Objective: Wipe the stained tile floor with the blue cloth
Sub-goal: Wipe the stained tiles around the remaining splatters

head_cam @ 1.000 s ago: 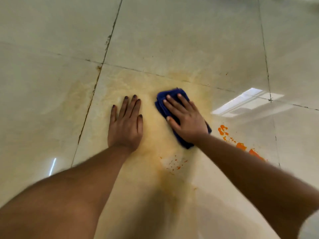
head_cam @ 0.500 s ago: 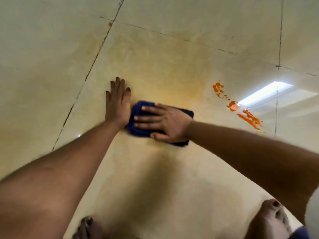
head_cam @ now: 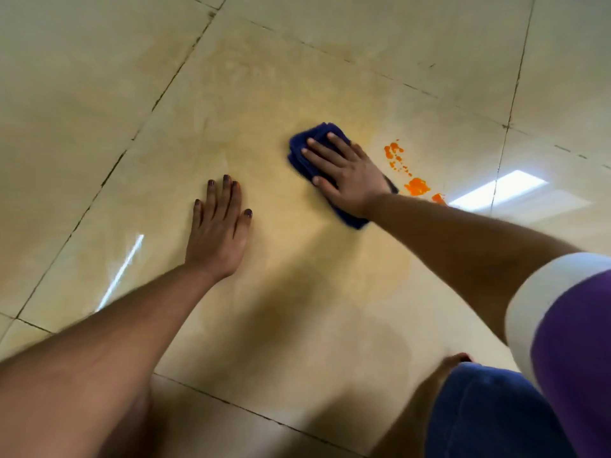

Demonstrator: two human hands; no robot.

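The blue cloth [head_cam: 305, 157], folded, lay flat on the tile floor [head_cam: 264, 94] under the right hand [head_cam: 347, 175], whose fingers [head_cam: 319, 156] were straight and spread, pressing rather than gripping. Half a second earlier the cloth had touched the left hand [head_cam: 218, 233]; it now sat well apart from it, just beside the orange stains [head_cam: 416, 186], suggesting the next pass would meet them. The left hand rested flat, fingers together, bracing on yellowed tile.
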